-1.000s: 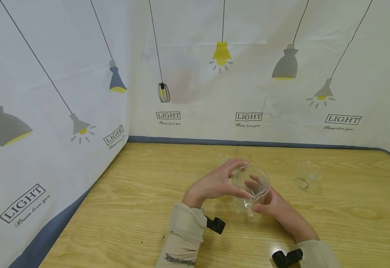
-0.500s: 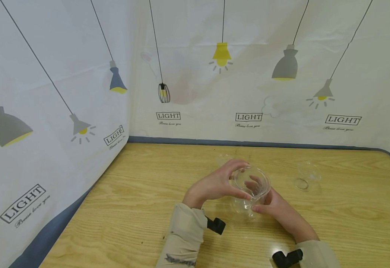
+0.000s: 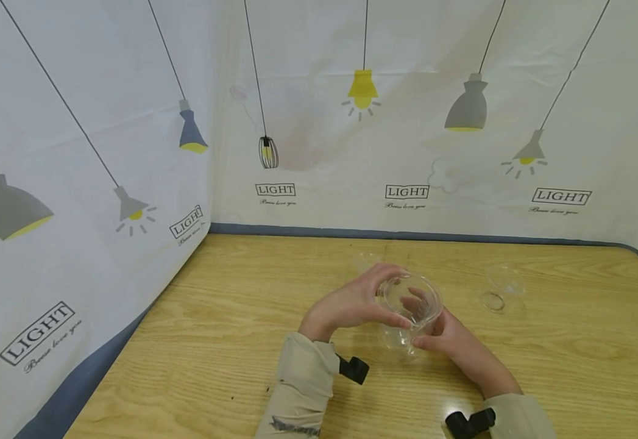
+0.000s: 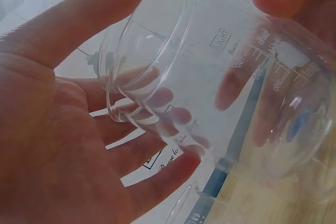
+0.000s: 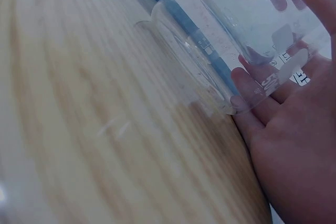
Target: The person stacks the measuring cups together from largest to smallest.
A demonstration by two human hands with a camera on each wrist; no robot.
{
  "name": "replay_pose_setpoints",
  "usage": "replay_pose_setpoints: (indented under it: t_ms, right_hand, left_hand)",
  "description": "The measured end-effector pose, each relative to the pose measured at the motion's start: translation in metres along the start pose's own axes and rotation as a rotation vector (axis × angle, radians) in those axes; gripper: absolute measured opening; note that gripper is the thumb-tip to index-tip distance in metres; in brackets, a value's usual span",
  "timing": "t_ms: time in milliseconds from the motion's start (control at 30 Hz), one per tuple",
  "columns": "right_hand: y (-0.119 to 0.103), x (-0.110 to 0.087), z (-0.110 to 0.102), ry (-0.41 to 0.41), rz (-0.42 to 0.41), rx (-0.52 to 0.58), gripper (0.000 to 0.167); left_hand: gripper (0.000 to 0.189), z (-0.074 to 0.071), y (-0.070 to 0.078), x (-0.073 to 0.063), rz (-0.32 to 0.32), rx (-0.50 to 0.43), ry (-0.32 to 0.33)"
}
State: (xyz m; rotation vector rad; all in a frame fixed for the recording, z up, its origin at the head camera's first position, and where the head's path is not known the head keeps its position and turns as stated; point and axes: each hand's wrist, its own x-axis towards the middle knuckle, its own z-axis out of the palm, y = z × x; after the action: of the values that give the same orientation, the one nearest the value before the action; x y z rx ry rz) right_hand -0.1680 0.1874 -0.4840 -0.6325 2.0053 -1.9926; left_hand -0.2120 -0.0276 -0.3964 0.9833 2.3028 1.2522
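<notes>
A clear beaker point(image 3: 411, 302) with a white printed scale is held tilted over the table in the head view, its mouth facing up toward the camera. My left hand point(image 3: 348, 299) grips it around the rim, thumb on the near side and fingers on the far side. Lower down, my right hand point(image 3: 450, 335) holds the beaker's body between thumb and fingers. In the left wrist view the beaker point(image 4: 231, 72) shows two rim lines close together. The right wrist view shows a rounded base inside the beaker's outer base point(image 5: 194, 56), which looks like a second vessel nested within.
Another clear glass vessel point(image 3: 505, 279), with a ring-shaped edge, stands to the right on the wooden table point(image 3: 231, 317). Behind my left hand, a further clear glass piece point(image 3: 368, 261) is partly hidden. A white printed curtain point(image 3: 329, 146) borders the table's back and left.
Almost nothing differs. Both hands keep their hold on the beaker, and my left hand has dipped very slightly.
</notes>
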Motion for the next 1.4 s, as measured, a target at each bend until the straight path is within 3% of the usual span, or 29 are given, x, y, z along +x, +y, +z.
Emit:
replay_pose_setpoints:
  t_ms: [267, 600, 1033, 1400]
  right_hand:
    - [0.0009, -0.0005, -0.0002, 0.013, 0.019, -0.012, 0.074]
    - [0.0081, 0.0023, -0.0032, -0.014, -0.031, -0.006, 0.079]
    - [0.0051, 0.0009, -0.0025, 0.006, 0.012, -0.023, 0.076]
    - [0.0047, 0.0015, -0.0021, -0.004, 0.002, -0.013, 0.077]
  left_hand:
    - [0.076, 0.0008, 0.0013, -0.0002, -0.009, 0.011, -0.008]
    - [0.073, 0.0, 0.0025, -0.0003, -0.013, 0.01, -0.027]
    - [0.072, 0.0, 0.0019, -0.0007, -0.029, -0.01, -0.07]
    - [0.073, -0.0003, 0.0003, -0.0015, -0.069, -0.073, -0.098]
